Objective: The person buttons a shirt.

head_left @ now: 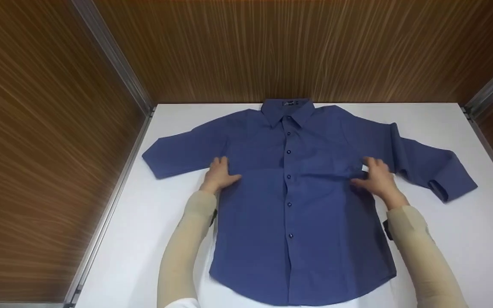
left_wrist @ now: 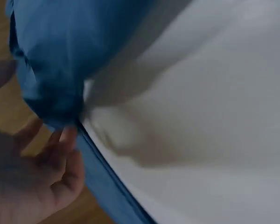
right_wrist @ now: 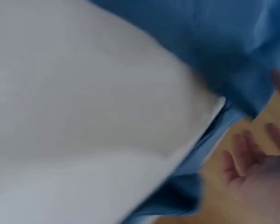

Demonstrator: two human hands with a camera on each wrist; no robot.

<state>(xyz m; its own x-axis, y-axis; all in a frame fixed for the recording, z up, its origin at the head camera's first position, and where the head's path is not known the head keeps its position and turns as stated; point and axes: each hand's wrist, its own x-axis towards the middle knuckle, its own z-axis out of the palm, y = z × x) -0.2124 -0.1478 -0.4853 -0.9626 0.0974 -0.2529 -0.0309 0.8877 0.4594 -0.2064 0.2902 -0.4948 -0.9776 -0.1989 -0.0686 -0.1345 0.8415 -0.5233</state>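
A dark blue button-up shirt (head_left: pixel 255 214) lies front up, collar at the far side. Its left-side sleeve (head_left: pixel 182 154) looks short or folded under; the other sleeve (head_left: pixel 432 160) stretches out with a crease. My left hand (head_left: pixel 218 174) is at the shirt's left side below the underarm, thumb spread over the cloth. Opposite it, my right hand (head_left: pixel 377 176) is at the right side seam, fingers and thumb apart. In the left wrist view the fingertips (left_wrist: pixel 67 137) meet the blue cloth. The right wrist view has the right hand (right_wrist: pixel 263 177) beside the cloth, fingers loosely bent.
The shirt lies on a white table (head_left: pixel 144 222). Brown wood-grain panels (head_left: pixel 229 51) stand behind it and at both sides. Metal rails (head_left: pixel 118 55) run along the panel corners.
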